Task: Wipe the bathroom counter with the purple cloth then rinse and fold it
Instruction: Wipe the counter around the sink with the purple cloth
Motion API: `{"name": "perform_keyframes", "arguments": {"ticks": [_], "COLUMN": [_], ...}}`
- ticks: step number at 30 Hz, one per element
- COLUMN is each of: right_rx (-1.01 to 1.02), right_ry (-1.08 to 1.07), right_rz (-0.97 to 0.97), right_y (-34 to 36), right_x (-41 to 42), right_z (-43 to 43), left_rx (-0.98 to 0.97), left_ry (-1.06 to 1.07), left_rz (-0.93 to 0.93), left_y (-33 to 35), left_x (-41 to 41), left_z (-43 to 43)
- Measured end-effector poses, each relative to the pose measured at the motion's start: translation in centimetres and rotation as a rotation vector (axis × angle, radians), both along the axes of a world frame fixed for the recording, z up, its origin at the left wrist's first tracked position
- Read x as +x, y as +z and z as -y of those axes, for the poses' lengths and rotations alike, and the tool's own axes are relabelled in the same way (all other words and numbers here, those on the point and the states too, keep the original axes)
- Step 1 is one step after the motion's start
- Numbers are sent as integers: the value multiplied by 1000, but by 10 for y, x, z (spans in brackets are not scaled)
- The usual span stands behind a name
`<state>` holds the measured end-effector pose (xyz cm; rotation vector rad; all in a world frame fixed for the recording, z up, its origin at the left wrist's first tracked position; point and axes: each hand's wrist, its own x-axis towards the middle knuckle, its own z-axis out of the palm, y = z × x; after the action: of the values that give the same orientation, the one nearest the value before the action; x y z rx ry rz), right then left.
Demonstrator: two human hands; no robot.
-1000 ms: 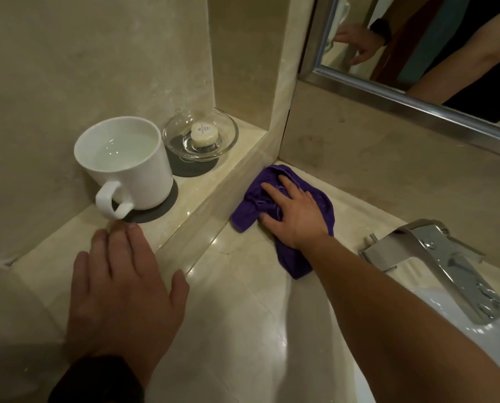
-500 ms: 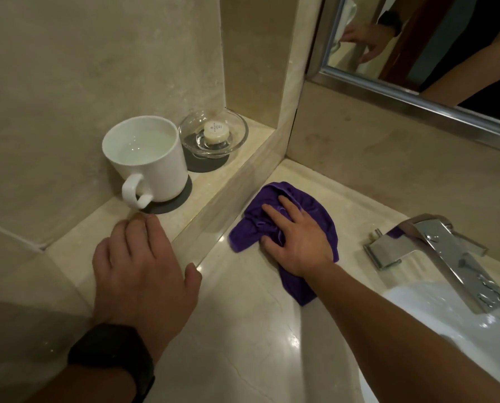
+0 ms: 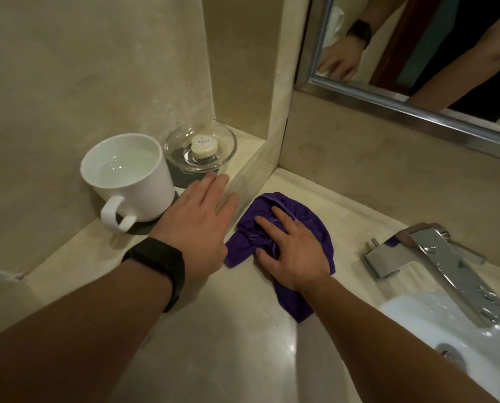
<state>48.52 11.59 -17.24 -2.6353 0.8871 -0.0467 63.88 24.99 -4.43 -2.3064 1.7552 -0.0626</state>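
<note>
The purple cloth [image 3: 307, 219] lies bunched on the beige stone counter [image 3: 219, 338], close to the back corner under the mirror. My right hand [image 3: 292, 248] presses flat on the cloth with spread, nearly straight fingers. My left hand [image 3: 199, 222], with a black band on the wrist, rests flat on the edge of the raised ledge [image 3: 77, 251], fingers straight and pointing toward the glass dish. It holds nothing.
On the ledge stand a white mug [image 3: 126, 178] on a dark coaster and a glass dish [image 3: 202, 149] holding a small round soap. A chrome faucet [image 3: 446, 263] reaches over the white basin [image 3: 446, 341] at right. The mirror frame [image 3: 403, 106] runs above the backsplash.
My left hand has slid forward along the ledge, past the mug toward the glass dish. My right hand stays pressed on the cloth near the back corner.
</note>
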Motion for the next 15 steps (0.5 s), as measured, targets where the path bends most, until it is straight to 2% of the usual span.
{"name": "perform_keyframes", "arguments": {"ticks": [3,5,10,15], "right_rx": [20,34,60,95], "right_ry": [8,9,-3,-6], "right_rz": [-11,-12,-4,38], "right_y": [1,2,5,4], "right_x": [0,1,15,32], "right_z": [2,6,37,74], "left_rx": [-17,-96,-26,-51], "left_ry": [-11,-49,-27,-28], "left_rz": [-37,-37,-12,-9], "left_y": [-2,-6,-5,-12], "left_x": [1,2,5,8], "left_z": [-2,-6,-5,-4]}}
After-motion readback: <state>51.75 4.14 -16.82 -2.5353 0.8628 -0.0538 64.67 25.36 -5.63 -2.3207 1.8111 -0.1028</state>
